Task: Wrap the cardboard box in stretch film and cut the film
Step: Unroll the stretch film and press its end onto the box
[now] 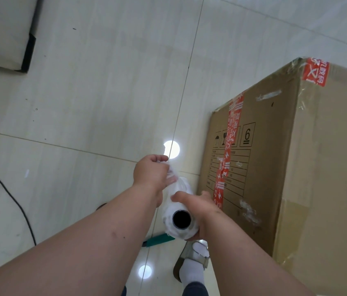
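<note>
Nearest, the right hand (202, 212) has its grip around the stretch film roll (178, 218), core end twd the camera. A bit farther, the left hand (150, 171) is clenched on the bunched loose film (173, 178) pulled from the roll's far end. The cardboard box (285, 159) w/ red tape (226, 159) stands on the tiled floor (104, 92), just right of the hands, apart from the roll.

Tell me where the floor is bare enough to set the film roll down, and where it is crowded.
Bare tiles lie left of the cardboard box, between it and the black cable, and up toward the dark-edged pad. It is crowded near the person's foot: a green tool lies under the film roll, close against the box.
</note>
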`<control>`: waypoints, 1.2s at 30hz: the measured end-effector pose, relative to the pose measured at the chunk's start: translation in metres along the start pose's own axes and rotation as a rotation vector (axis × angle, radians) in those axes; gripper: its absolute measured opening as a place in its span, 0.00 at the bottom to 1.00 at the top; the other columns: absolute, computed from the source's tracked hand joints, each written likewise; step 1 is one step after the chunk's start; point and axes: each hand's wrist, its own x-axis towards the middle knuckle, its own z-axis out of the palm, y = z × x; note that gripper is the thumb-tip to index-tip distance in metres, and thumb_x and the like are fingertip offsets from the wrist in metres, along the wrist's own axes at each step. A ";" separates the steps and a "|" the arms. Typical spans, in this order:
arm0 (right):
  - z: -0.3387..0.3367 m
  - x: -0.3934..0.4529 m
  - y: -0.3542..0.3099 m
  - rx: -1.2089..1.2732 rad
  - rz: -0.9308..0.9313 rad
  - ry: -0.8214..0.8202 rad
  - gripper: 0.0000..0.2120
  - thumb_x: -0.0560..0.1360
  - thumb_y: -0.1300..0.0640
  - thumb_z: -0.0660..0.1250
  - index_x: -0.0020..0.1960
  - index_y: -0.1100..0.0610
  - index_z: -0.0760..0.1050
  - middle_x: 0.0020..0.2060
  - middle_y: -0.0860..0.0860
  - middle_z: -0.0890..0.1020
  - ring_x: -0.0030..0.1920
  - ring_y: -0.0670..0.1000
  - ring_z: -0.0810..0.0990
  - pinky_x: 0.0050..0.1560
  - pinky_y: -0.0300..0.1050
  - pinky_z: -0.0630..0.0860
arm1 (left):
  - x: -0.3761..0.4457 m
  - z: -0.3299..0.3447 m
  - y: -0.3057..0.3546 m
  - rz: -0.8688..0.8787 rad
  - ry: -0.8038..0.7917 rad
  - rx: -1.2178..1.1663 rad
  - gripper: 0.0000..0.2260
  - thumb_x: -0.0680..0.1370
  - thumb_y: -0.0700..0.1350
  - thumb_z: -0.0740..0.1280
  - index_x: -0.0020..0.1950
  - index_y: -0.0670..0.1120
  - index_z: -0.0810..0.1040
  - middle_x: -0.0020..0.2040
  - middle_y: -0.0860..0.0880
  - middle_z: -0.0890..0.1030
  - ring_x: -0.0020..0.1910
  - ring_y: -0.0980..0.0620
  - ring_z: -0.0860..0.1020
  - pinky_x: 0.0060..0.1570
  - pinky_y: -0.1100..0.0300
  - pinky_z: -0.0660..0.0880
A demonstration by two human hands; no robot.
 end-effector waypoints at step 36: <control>0.004 -0.030 0.079 -0.879 -0.615 0.647 0.32 0.71 0.61 0.64 0.72 0.46 0.60 0.74 0.52 0.59 0.74 0.58 0.57 0.74 0.54 0.56 | -0.012 0.005 0.046 0.218 -0.012 0.439 0.12 0.75 0.31 0.61 0.47 0.45 0.80 0.44 0.50 0.77 0.38 0.53 0.78 0.52 0.49 0.80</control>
